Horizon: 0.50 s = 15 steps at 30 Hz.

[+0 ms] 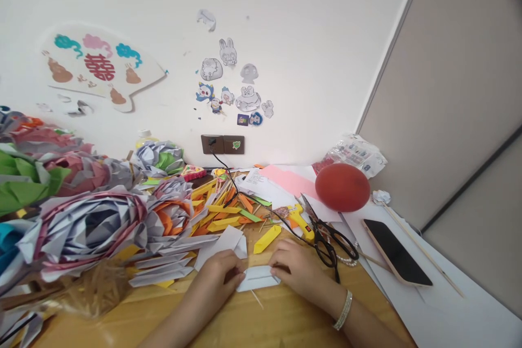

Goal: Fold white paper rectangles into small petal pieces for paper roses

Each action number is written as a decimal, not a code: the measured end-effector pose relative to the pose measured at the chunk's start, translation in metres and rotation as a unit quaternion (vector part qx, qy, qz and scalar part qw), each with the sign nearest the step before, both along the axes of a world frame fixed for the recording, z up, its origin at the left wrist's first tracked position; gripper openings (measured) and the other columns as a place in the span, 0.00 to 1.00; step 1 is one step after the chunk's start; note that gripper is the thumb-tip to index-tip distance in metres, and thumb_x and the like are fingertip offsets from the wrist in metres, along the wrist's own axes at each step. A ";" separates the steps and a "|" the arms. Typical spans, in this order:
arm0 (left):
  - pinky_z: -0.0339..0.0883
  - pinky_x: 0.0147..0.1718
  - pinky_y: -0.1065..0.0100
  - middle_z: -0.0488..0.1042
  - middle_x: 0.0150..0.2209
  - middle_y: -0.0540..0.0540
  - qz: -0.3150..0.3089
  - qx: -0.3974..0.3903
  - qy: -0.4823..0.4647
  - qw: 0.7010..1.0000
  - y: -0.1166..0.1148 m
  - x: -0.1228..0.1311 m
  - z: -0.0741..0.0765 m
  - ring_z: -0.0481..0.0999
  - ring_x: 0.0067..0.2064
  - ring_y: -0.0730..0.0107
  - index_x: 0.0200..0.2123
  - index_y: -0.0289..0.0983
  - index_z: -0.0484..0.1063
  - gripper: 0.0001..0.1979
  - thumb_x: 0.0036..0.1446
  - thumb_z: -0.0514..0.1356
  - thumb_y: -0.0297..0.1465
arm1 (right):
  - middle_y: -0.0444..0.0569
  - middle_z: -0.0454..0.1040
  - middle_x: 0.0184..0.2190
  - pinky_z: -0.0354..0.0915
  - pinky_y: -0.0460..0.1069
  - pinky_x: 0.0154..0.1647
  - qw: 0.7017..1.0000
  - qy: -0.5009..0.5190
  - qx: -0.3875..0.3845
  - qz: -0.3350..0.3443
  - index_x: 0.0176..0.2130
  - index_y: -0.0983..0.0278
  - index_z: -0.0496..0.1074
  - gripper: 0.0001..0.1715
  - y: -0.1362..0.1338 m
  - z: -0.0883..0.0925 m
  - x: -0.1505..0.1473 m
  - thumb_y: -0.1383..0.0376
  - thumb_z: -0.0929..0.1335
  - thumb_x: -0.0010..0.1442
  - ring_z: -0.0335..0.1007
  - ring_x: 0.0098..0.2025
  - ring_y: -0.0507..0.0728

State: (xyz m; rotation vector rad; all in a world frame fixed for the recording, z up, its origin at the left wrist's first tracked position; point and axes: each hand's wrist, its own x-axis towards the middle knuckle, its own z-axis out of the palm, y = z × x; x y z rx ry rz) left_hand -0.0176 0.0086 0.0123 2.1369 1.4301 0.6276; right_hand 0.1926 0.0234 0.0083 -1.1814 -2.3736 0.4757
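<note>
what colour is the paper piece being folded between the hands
White, seen in the head view: the folded paper piece lies on the wooden table.

L hand (218, 273), R hand (294, 267) pressing white folded paper (258, 278); scissors (326, 236) nr.

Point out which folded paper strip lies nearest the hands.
The white folded strip pinched between left hand and right hand; the yellow strip lies apart, farther back.

1. Lying right of centre on the wooden table (285, 321): black scissors (330, 239), beside a yellow glue gun (300, 221).
2. Resting near the right edge: a dark-screened phone (395, 252).
3. Sitting behind the scissors: a red balloon (341, 187).
4. Crowding the left side: crumpled paper flowers (87, 225).
5. Hanging on the wall (305, 38): cartoon stickers (234, 89).
</note>
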 end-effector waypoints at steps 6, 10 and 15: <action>0.60 0.32 0.72 0.69 0.29 0.48 -0.030 0.002 -0.015 0.999 0.001 -0.002 -0.002 0.69 0.33 0.69 0.24 0.37 0.71 0.08 0.49 0.53 0.26 | 0.45 0.70 0.32 0.58 0.46 0.39 0.998 -0.004 0.041 0.052 0.31 0.63 0.72 0.06 0.002 -0.007 0.002 0.69 0.65 0.56 0.62 0.37 0.53; 0.60 0.32 0.73 0.69 0.29 0.48 -0.041 0.041 0.005 0.998 0.001 -0.003 -0.004 0.69 0.33 0.70 0.23 0.36 0.70 0.10 0.50 0.52 0.24 | 0.45 0.69 0.32 0.56 0.45 0.35 0.992 -0.066 0.079 0.076 0.31 0.63 0.71 0.11 -0.001 -0.005 0.005 0.70 0.62 0.59 0.61 0.36 0.52; 0.60 0.31 0.72 0.70 0.31 0.45 -0.083 0.130 0.074 0.985 0.002 -0.003 -0.008 0.68 0.33 0.68 0.33 0.39 0.74 0.14 0.53 0.49 0.24 | 0.44 0.68 0.31 0.54 0.45 0.31 0.992 -0.089 0.084 0.044 0.31 0.62 0.70 0.08 -0.004 -0.007 0.005 0.67 0.62 0.59 0.61 0.34 0.52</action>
